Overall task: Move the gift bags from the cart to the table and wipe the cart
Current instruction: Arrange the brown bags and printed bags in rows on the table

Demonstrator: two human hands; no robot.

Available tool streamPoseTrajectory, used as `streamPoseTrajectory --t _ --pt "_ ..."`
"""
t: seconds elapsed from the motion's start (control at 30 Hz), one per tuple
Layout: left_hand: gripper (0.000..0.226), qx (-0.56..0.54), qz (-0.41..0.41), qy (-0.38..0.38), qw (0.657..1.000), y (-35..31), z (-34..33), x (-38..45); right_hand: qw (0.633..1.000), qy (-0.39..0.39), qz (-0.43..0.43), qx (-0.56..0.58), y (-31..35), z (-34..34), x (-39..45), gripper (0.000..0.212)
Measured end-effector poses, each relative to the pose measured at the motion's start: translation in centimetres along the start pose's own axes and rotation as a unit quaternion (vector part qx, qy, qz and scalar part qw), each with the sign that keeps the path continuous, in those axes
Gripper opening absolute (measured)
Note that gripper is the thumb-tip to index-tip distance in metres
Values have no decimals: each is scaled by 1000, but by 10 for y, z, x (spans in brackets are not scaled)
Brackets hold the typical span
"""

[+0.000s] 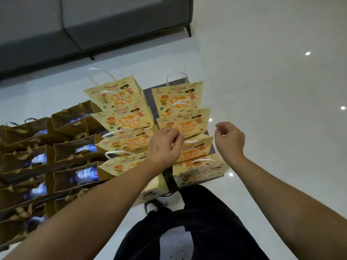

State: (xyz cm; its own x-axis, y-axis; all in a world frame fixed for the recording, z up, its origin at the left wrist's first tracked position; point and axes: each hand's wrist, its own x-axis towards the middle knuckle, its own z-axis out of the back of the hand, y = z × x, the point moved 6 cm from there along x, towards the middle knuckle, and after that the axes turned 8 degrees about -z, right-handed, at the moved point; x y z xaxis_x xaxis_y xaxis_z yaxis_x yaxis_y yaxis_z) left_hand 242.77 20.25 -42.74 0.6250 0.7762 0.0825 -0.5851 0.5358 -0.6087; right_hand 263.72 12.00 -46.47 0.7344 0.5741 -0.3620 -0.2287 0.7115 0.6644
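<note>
Your yellow gift bags [129, 117], printed with orange flowers and cartoon children, stand in two rows on a dark surface [150, 102] at the centre of your view. Whether that surface is the cart or the table cannot be told. The left row runs from 11 o'clock down toward the middle, the right row [180, 96] from 12 o'clock down toward your legs, each bag overlapping the one behind it. White twisted handles [176, 76] stick up from the farthest bags.

Your left hand [165, 145] hovers over the gap between the two rows, at the centre of the frame, back of the hand up. Its fingers are curled inward and bunched at the tips over the top edge of a right-row bag; whether they pinch a handle or only touch the paper cannot be told. Your right hand [230, 139] sits at about 3 o'clock from the left one, just off the right edge of the bags, fingers loosely curled with thumb and forefinger near each other, holding nothing visible.

At 9 o'clock a block of brown bags [71, 152] with gold ribbon handles stands just beside the yellow ones, shiny blue-white wrapped contents showing inside.

Below, at 6 o'clock, your dark trousers [197, 222] and a shoe [152, 205]. Glossy white floor [272, 91] fills the right; a grey sofa [93, 21] sits at 11 o'clock.
</note>
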Motion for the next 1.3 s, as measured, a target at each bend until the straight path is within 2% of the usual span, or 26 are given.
streamPoseTrajectory --t 0.1,0.23,0.4,0.5,0.63,0.77,0.87,0.93,1.03,1.1,1.17,1.3 --pt "27 -4 -19 29 999 -6 -14 -14 999 -2 -31 -23 -32 -1 -14 25" --pt "22 -40 5 1 999 -9 -11 -37 997 0 -58 -59 -63 4 -39 34" --pt "44 -5 38 34 999 -5 -9 -73 987 42 -30 -149 -77 2 -76 47" --pt "44 27 37 65 997 -6 -10 -91 982 58 -7 -181 -74 2 -92 51" --pt "44 69 41 127 989 -7 -14 -110 983 57 3 -176 -66 6 -103 49" --pt "45 95 38 140 985 -5 -5 -121 989 60 19 -134 -49 13 -109 53" --pt "43 126 48 132 982 2 6 -127 994 67 29 -79 -35 16 -116 45" --pt "44 202 62 151 966 10 13 -132 995 68 40 -64 -28 16 -119 40" --pt "63 304 107 246 914 25 22 -148 996 77 25 -39 -23 15 -123 36" --pt "53 339 120 269 894 29 32 -159 997 77 7 -24 -21 17 -125 24" --pt "31 340 132 248 897 31 42 -166 997 79 -9 -3 -19 18 -128 10" --pt "18 249 176 180 935 40 55 -175 997 77 -14 3 -17 18 -135 26"
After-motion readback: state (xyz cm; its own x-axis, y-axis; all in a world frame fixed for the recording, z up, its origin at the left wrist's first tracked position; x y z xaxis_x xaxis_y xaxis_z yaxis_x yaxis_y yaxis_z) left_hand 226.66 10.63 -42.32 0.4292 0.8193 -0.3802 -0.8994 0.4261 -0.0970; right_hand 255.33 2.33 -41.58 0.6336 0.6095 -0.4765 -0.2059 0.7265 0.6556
